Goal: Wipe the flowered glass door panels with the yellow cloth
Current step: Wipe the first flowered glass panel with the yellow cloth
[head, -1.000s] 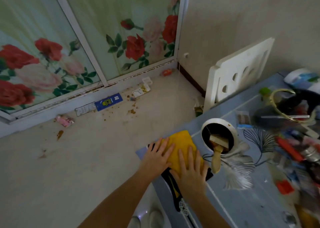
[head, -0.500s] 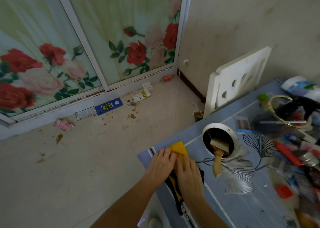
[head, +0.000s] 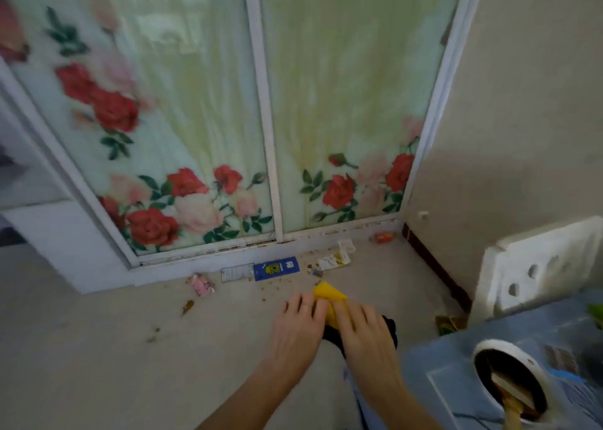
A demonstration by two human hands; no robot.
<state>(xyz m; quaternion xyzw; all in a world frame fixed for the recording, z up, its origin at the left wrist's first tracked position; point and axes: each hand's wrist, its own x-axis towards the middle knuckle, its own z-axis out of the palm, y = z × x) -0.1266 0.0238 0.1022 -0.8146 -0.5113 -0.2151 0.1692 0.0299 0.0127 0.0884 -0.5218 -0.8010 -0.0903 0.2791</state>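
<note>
I'm judging we're barely starting: R hand (head: 365,333) grip is pinching the bunched yellow cloth (head: 327,291) just left of the tabletop (head: 440,359), L hand (head: 295,330) is touching it, grip state I can't tell, and the far glass door panels (head: 352,103) are showing streaks, i.e. unwiped.

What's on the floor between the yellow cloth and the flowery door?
Head view: between yellow cloth and door lie a blue packet, a white wrapper and brown crumbs.

on the floor (head: 98,348) lie a pink wrapper (head: 202,285), a blue packet (head: 276,268) and an orange scrap (head: 383,237); a white board (head: 538,266) leans against the wall (head: 522,103) behind the desk (head: 456,364)
</note>
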